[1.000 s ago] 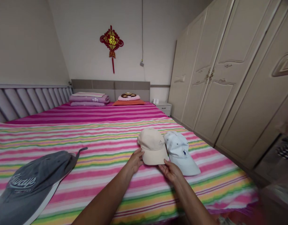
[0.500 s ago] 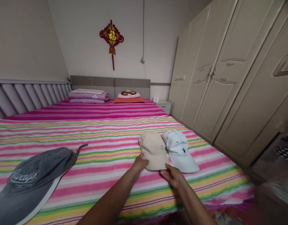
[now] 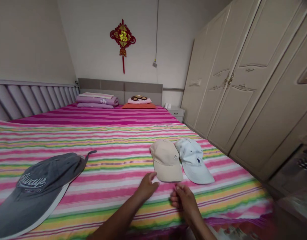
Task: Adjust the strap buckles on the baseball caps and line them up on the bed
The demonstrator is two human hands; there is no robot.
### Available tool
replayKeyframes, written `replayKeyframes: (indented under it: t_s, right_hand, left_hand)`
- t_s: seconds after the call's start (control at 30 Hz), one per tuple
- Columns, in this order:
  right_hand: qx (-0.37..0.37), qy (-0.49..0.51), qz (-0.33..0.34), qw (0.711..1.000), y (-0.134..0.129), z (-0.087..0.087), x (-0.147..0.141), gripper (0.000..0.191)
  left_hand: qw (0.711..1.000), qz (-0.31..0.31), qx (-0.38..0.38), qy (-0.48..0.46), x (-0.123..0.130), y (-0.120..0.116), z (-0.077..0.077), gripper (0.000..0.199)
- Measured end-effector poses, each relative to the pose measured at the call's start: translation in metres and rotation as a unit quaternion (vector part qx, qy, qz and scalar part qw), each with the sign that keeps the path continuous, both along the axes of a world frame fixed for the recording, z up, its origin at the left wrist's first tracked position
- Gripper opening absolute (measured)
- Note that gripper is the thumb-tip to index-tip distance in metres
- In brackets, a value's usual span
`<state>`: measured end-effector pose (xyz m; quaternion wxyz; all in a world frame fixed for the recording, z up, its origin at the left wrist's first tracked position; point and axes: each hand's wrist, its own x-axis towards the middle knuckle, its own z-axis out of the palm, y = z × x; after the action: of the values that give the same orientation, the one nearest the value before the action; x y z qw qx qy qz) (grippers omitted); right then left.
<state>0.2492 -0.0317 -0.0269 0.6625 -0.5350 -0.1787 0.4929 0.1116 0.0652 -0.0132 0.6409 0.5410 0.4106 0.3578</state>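
Note:
A beige baseball cap (image 3: 166,160) lies on the striped bedspread, its brim toward me. Close against its right side is a light blue cap (image 3: 193,160) with a small dark emblem. My left hand (image 3: 147,187) is just below the beige cap's left brim corner, thumb and forefinger apart, with nothing in it. Below the brim's right part, my right hand (image 3: 185,199) has its fingers curled in and shows nothing held; it is clear of the cap. A larger grey cap (image 3: 43,186) with white lettering lies far to the left, its strap end sticking out.
The striped bedspread (image 3: 105,186) covers the near bed. Folded purple bedding (image 3: 97,100) and a pink pile (image 3: 139,100) sit by the headboard (image 3: 143,87). A nightstand (image 3: 177,113) and tall wardrobe (image 3: 218,83) stand to the right.
Both hands have let go of the beige cap's brim and drawn back toward me. The caps stay in place on the bed; the view has shifted slightly.

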Motion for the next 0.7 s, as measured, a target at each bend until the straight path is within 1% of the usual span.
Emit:
replayKeyframes:
  t_s: [0.1,0.17,0.27,0.33,0.4,0.47,0.57,0.7]
  right_hand:
    - [0.003,-0.043,0.037,0.998,-0.011,-0.013,-0.031,0.036]
    - [0.011,-0.062,0.066,0.996,-0.018,-0.021,-0.054,0.038]
    - [0.033,-0.09,0.112,0.989,-0.024,-0.029,-0.085,0.04]
    - [0.042,-0.112,0.152,0.981,-0.027,-0.032,-0.099,0.042]
    - [0.034,-0.128,0.203,0.97,-0.028,-0.034,-0.106,0.043]
    - [0.015,-0.141,0.243,0.96,-0.029,-0.036,-0.109,0.045]
    - [-0.007,-0.178,0.267,0.947,-0.031,-0.037,-0.111,0.048]
    - [-0.019,-0.232,0.289,0.929,-0.033,-0.037,-0.115,0.053]
  left_hand:
    - [0.998,-0.036,0.035,0.035,-0.027,-0.017,-0.003,0.025]
    - [0.991,-0.07,0.085,0.073,-0.045,-0.029,-0.005,0.021]
    - [0.969,-0.106,0.161,0.155,-0.072,-0.043,-0.009,0.021]
    - [0.956,-0.108,0.185,0.198,-0.091,-0.05,-0.012,0.021]
    - [0.946,-0.086,0.204,0.236,-0.11,-0.054,-0.014,0.022]
    - [0.935,-0.048,0.216,0.278,-0.129,-0.056,-0.015,0.024]
    - [0.922,0.018,0.2,0.33,-0.159,-0.057,-0.015,0.023]
    - [0.93,0.147,0.158,0.299,-0.197,-0.056,-0.01,0.008]
